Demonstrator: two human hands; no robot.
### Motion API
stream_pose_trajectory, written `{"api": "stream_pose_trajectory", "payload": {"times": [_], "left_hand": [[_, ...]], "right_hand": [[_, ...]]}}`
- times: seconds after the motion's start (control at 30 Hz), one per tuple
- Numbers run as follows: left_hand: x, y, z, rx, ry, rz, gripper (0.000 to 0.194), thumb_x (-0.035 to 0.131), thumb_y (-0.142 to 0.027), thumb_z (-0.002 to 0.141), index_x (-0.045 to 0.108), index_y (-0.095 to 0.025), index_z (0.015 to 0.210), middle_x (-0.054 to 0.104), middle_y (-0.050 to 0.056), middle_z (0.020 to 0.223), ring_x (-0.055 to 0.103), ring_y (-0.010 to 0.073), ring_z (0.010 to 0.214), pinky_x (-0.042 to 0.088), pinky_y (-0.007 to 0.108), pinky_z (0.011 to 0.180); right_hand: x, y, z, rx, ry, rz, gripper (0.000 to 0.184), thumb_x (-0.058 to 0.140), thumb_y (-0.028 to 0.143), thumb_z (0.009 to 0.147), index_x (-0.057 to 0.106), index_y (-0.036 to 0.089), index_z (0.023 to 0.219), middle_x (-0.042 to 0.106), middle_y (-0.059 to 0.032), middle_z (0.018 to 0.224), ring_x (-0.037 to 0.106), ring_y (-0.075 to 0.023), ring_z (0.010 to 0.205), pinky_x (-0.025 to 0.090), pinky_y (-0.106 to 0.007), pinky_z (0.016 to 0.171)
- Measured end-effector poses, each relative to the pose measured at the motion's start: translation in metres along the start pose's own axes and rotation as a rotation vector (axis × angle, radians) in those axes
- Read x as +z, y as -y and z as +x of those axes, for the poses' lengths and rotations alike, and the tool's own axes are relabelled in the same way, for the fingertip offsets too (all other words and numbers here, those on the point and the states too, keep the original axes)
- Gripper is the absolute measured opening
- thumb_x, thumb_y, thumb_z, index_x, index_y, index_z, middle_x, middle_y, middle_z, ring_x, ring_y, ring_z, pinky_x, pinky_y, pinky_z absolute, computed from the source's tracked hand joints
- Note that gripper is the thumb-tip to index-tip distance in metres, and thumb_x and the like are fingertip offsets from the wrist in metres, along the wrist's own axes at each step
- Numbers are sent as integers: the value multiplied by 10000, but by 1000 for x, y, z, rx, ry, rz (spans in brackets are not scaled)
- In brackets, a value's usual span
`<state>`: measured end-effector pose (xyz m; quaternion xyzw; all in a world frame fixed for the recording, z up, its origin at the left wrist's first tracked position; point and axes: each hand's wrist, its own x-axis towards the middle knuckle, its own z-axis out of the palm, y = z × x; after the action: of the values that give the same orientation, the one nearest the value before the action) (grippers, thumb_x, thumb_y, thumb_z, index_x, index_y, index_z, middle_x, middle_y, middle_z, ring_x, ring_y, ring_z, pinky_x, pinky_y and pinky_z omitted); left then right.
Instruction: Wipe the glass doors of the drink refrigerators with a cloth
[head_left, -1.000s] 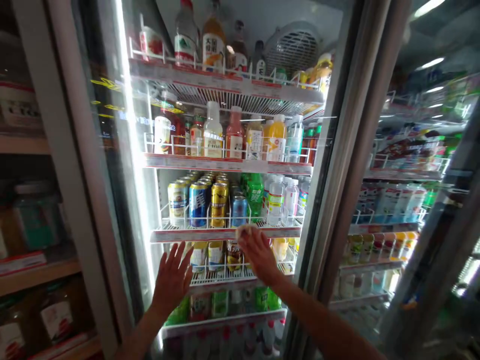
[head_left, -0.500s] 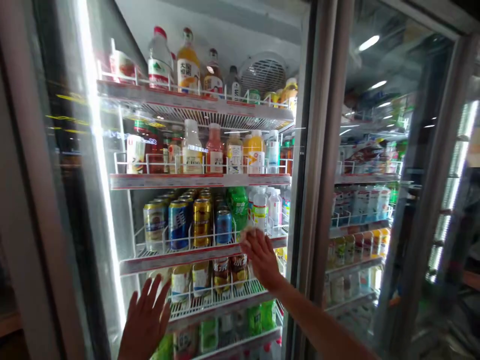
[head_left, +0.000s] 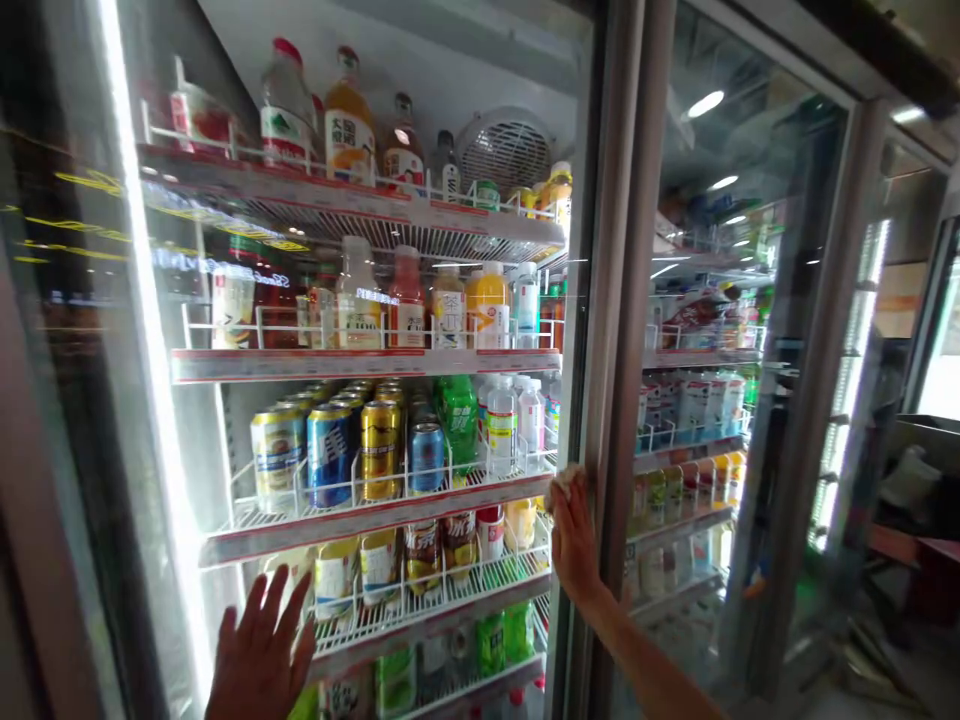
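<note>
I face a glass-doored drinks fridge [head_left: 150,420]. My left hand [head_left: 261,650] lies flat on the glass at the lower left, fingers spread and holding nothing. My right hand [head_left: 573,532] presses a small pale cloth [head_left: 564,484] against the glass at the door's right edge, beside the metal door frame [head_left: 611,330]. Behind the glass, beer cans [head_left: 352,445] stand on the middle shelf and juice bottles [head_left: 420,305] on the shelf above.
A second fridge door [head_left: 705,400] with more drinks stands to the right, then a third door frame [head_left: 825,380]. Large bottles and a round fan grille [head_left: 504,150] sit at the top. Low furniture shows at the far right [head_left: 922,500].
My right hand has slid the cloth rightward across the glass, from mid-door to the right edge. My left hand has stayed flat on the glass while my view turned to the right.
</note>
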<state>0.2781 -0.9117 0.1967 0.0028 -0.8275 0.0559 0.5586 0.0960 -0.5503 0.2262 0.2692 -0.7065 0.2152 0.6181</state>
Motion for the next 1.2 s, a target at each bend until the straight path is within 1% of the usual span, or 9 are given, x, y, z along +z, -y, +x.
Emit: {"api": "stream_pose_trajectory", "payload": {"times": [0.1,0.17,0.37,0.43,0.67,0.93,1.0,1.13,1.2], "left_hand": [[2,-1,0,11,-14,-3,697,419,-201,806,101,-295,1419,114,32,1504,139,289,1369,148,560,1081],[1,-2,1,10,-18,-6,698,416,-200,804,100,-298,1419,114,27,1504,138,284,1370,151,556,1083],[-3,-6,4,-4,-4,-12,693,400,-212,810,85,-306,1420,97,20,1506,130,291,1371,161,577,1072],[-4,-7,4,-8,2,-18,694,400,-218,808,83,-313,1419,94,12,1507,132,294,1370,166,577,1071],[0,-4,-2,-19,19,-53,695,395,-250,797,91,-326,1417,94,3,1508,140,306,1368,167,580,1068],[-2,-13,2,-35,-4,-39,683,399,-227,816,89,-306,1420,93,25,1509,129,305,1370,163,581,1066],[-2,-14,2,-27,-19,-25,677,394,-227,821,90,-295,1422,99,30,1509,132,301,1369,161,574,1070],[-1,-10,-2,-21,-23,4,659,379,-228,833,92,-270,1425,106,33,1508,133,288,1371,151,543,1087],[-4,-7,-3,11,-14,16,663,388,-221,831,98,-266,1425,116,33,1507,131,276,1373,138,512,1103]], "right_hand": [[0,20,-76,24,87,16,617,341,32,815,264,226,1395,261,-64,1467,227,-235,1353,456,-436,988],[2,19,-79,30,85,34,607,346,45,820,275,241,1390,273,-58,1463,224,-236,1354,452,-440,994],[7,-13,71,41,-34,95,594,327,91,856,200,259,1411,233,-81,1475,208,-274,1359,346,-569,1031],[8,-10,85,67,-75,97,604,315,83,856,173,248,1419,208,-88,1482,182,-279,1365,327,-583,1037],[1,35,-27,-94,104,86,619,389,59,826,258,261,1396,313,-56,1445,234,-251,1352,491,-463,952],[5,23,112,-22,-72,131,607,329,69,845,198,234,1415,219,-88,1480,153,-260,1374,319,-543,1060],[10,45,95,-94,-38,140,611,340,54,836,221,229,1408,233,-76,1478,138,-252,1377,315,-526,1068],[12,91,12,-527,218,156,498,422,142,847,384,227,1337,326,-6,1445,183,-217,1368,364,-403,1061],[9,98,5,-637,300,155,449,440,200,855,433,254,1301,341,32,1436,188,-195,1368,353,-373,1068]]}}
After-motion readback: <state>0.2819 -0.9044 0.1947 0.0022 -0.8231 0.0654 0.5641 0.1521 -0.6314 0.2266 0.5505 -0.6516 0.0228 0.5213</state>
